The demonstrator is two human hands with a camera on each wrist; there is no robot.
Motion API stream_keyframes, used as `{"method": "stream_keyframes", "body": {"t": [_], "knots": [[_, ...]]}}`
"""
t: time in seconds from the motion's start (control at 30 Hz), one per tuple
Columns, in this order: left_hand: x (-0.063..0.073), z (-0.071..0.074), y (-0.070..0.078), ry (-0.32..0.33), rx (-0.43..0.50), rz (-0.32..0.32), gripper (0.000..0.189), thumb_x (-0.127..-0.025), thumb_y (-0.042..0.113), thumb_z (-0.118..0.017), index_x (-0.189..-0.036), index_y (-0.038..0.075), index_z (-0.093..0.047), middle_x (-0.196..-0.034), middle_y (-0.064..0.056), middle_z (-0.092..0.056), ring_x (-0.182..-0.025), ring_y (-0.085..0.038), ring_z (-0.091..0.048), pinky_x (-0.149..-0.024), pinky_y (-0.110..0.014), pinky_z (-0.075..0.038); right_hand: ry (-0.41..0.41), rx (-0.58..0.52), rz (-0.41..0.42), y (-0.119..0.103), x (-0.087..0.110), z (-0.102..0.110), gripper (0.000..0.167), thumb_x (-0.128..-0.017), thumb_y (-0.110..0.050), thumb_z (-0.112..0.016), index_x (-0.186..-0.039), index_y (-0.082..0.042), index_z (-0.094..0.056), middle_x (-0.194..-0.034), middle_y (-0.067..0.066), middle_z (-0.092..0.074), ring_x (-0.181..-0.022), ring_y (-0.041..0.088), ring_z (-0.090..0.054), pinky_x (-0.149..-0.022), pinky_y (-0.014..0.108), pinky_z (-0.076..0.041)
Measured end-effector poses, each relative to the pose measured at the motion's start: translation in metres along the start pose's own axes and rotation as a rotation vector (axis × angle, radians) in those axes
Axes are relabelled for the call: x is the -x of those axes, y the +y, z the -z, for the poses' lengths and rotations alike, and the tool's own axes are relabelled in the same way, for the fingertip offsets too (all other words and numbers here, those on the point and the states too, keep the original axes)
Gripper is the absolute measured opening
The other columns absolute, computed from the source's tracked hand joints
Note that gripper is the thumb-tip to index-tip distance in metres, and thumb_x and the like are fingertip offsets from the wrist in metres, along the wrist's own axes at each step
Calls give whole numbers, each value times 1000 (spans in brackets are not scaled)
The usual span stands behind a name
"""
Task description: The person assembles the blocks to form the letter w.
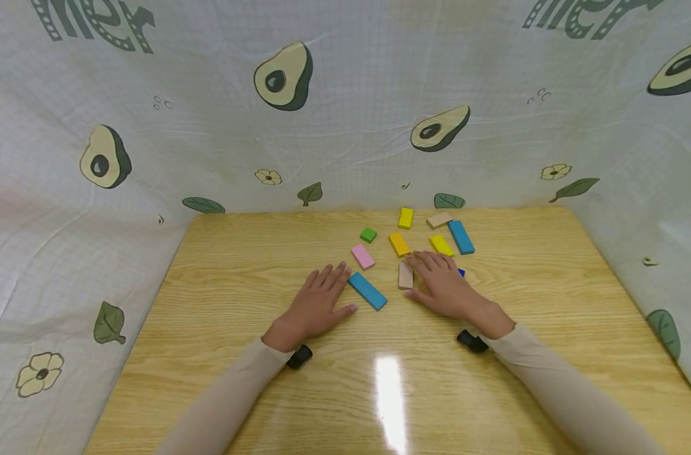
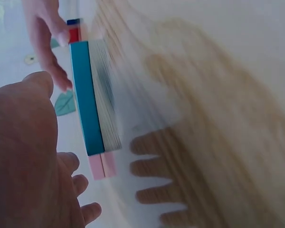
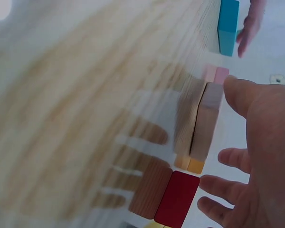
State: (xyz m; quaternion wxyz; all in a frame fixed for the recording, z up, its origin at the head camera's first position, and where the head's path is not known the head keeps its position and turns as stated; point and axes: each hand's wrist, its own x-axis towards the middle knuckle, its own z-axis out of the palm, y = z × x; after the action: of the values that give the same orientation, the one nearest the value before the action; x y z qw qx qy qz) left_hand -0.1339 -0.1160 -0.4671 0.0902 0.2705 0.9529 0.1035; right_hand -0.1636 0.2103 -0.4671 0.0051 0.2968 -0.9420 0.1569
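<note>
On the wooden table lie small coloured blocks. My left hand (image 1: 317, 300), palm down with fingers extended, is just left of a light blue block (image 1: 368, 291); a pink block (image 1: 363, 256) lies past its fingertips. My right hand (image 1: 444, 284) hovers low over the right-hand group, its fingers loosely stretched. Between its thumb and index finger sits a pale wooden block (image 1: 405, 275). The right wrist view shows a red block (image 3: 178, 199) near its fingers, which the hand hides from the head view. A dark blue block (image 1: 462, 272) peeks out behind that hand. Neither hand grips anything.
Farther back are a green block (image 1: 368, 235), an orange block (image 1: 399, 244), two yellow blocks (image 1: 405, 218), another wooden block (image 1: 439, 220) and a second light blue block (image 1: 462, 237). Printed cloth (image 1: 357, 158) hangs behind the table's far edge and along both sides.
</note>
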Motion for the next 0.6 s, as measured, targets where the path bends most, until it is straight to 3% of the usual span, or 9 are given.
{"method": "stream_keyframes", "body": {"t": [0.47, 0.6], "knots": [[0, -7, 11, -10, -30, -15, 79, -111, 57, -43, -171, 12, -20, -177, -10, -17, -162, -36, -20, -130, -56, -15, 5, 26, 7, -1, -3, -6, 63, -104, -33, -70, -154, -1, -52, -156, 23, -50, -144, 44, -43, -122, 65, -25], [1, -6, 14, 0, -37, -26, 77, -111, 55, -45, -170, 11, -25, -176, -12, -22, -160, -39, -25, -129, -57, -19, 7, 37, 0, -3, -4, -5, 60, -104, -31, -69, -153, 0, -53, -154, 22, -52, -143, 43, -44, -123, 65, -24]]}}
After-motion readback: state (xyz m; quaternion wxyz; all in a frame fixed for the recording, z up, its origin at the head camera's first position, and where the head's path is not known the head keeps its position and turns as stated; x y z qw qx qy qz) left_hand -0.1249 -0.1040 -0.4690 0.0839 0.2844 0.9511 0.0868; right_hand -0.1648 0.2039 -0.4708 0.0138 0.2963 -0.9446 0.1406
